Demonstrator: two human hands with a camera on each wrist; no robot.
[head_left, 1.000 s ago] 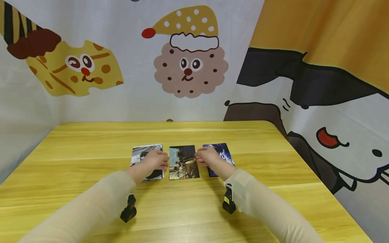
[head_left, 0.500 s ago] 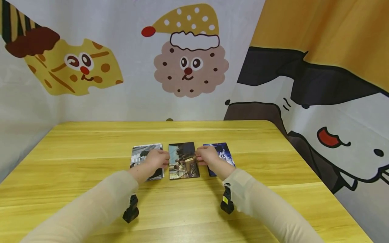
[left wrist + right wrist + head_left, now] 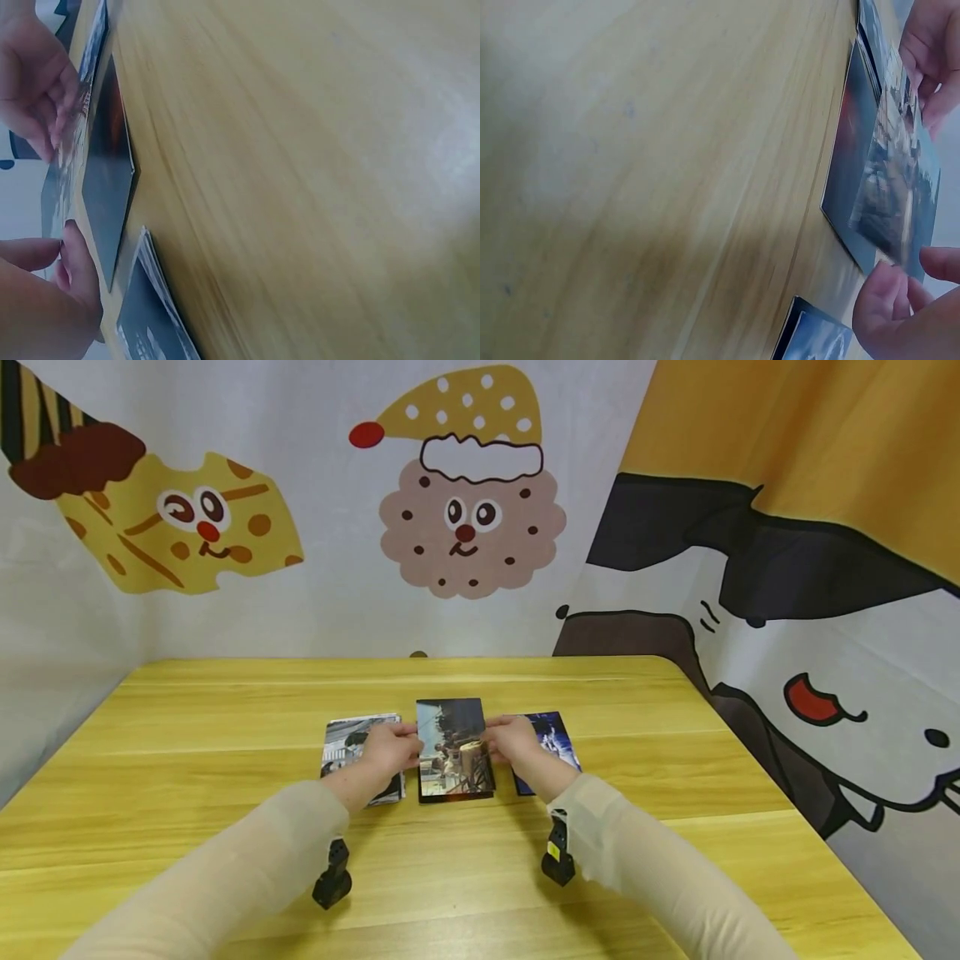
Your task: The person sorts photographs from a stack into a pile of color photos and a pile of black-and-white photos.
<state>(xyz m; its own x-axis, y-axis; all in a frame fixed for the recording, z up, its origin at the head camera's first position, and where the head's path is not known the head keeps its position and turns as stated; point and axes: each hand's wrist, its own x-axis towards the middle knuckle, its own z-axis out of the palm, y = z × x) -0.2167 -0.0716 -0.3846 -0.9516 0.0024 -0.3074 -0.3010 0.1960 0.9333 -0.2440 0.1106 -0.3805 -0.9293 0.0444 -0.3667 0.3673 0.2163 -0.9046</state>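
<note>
A photo card [image 3: 453, 743] showing a wooden barrel-like shape is raised a little off the middle pile, tilted in the wrist views. My left hand [image 3: 384, 756] pinches its left edge between thumb and fingers. At the opposite edge my right hand [image 3: 516, 747] pinches it too. Underneath lies a darker card [image 3: 109, 172], apart from the lifted one. To the left, partly behind my left hand, sits a stack of black-and-white cards [image 3: 347, 735]. A blue card pile [image 3: 557, 739] is on the right, partly covered by my right hand.
Everything lies on a yellow wood-grain table [image 3: 450, 877]. Behind it hangs a curtain [image 3: 330, 610] printed with cartoon figures. Small black devices hang under each wrist, a left one [image 3: 332, 872] and a right one [image 3: 557, 856].
The barrel photo card has risen off the middle pile, its top edge moving up in the head view, uncovering the dark card below. Both hands have stayed nearly in place.
</note>
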